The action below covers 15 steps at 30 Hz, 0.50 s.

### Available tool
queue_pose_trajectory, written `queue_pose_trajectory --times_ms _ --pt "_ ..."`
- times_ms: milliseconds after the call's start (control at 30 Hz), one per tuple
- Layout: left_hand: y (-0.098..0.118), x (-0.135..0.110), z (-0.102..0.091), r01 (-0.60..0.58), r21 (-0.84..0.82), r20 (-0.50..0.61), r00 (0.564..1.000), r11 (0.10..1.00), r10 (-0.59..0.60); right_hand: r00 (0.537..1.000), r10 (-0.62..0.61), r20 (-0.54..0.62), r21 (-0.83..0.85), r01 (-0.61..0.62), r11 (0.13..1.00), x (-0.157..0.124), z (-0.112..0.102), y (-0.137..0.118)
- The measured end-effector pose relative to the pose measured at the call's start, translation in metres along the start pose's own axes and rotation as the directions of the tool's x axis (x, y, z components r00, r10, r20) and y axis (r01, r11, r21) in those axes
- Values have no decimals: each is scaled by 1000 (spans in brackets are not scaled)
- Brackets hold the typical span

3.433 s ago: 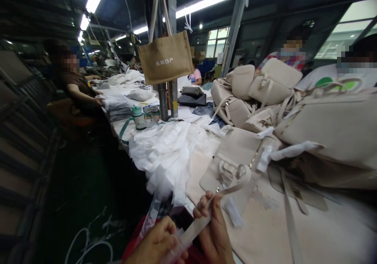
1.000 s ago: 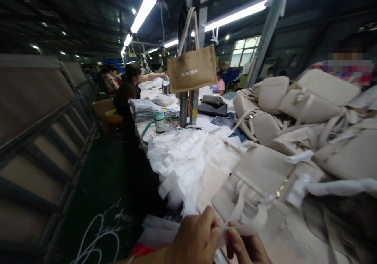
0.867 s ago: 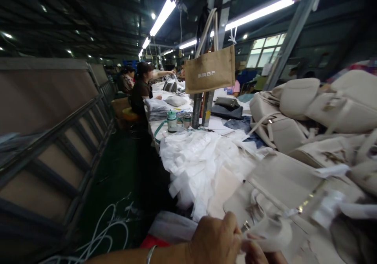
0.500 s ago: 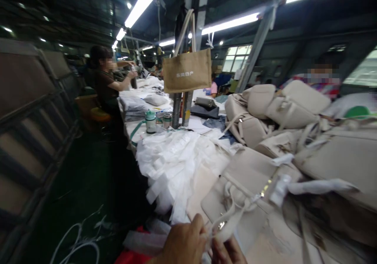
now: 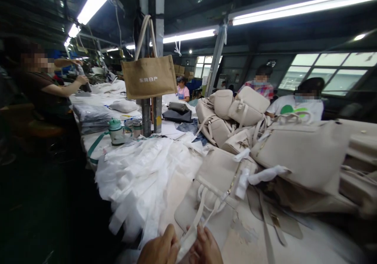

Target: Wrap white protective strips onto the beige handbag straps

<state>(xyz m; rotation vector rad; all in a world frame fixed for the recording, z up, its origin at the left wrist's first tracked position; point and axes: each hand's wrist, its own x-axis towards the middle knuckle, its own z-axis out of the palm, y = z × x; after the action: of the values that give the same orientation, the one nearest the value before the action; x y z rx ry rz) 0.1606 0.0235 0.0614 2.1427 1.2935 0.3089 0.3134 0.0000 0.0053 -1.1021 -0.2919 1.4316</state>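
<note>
At the bottom of the head view, my left hand and my right hand are close together, fingers closed on a pale strap. Part of this strap looks whiter, perhaps wrapped in thin white material; I cannot tell for certain. It runs up to a cream handbag lying flat on the table, with a gold-coloured zip along one edge. Left of the bag spreads a heap of thin white sheets and strips. White wrapping sticks out from the bags at the right.
More cream bags are piled at right. A tan tote hangs from a metal post. A green-lidded bottle stands by the table's left edge. A co-worker handles something at left; other people sit behind the bags.
My view has swung to the right, so the post, tote and bags sit further left. Both hands stay on the strap, and more of it shows between them.
</note>
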Motion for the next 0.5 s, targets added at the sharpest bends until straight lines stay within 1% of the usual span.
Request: queue_pose_trajectory --times_ms 33,100,167,200,300,367,433,500 --pt "0 3 0 -5 -1 1 1000 1000 5 1000 7 15 9 -8 1000 6 -1 -6" --pt "4 10 -1 -16 12 1 1000 1000 16 996 22 82 44 -26 999 16 1 -13" --pt "11 21 -4 -18 32 9 1000 999 18 991 35 128 86 -46 995 24 7 -13" --pt "15 26 -5 -19 46 11 1000 999 18 991 30 132 100 -43 994 26 10 -11" --pt "26 43 -9 -6 102 0 1000 995 6 995 -13 96 76 5 997 30 14 -9" --pt "28 50 -8 8 127 -8 1000 992 -7 997 -5 72 49 1 999 30 10 -16" --pt "28 55 -6 20 115 -10 1000 993 -19 999 -7 43 94 3 996 29 4 -27" --pt "27 58 -4 17 102 -25 1000 995 -14 999 -48 21 164 44 986 30 -2 -37"
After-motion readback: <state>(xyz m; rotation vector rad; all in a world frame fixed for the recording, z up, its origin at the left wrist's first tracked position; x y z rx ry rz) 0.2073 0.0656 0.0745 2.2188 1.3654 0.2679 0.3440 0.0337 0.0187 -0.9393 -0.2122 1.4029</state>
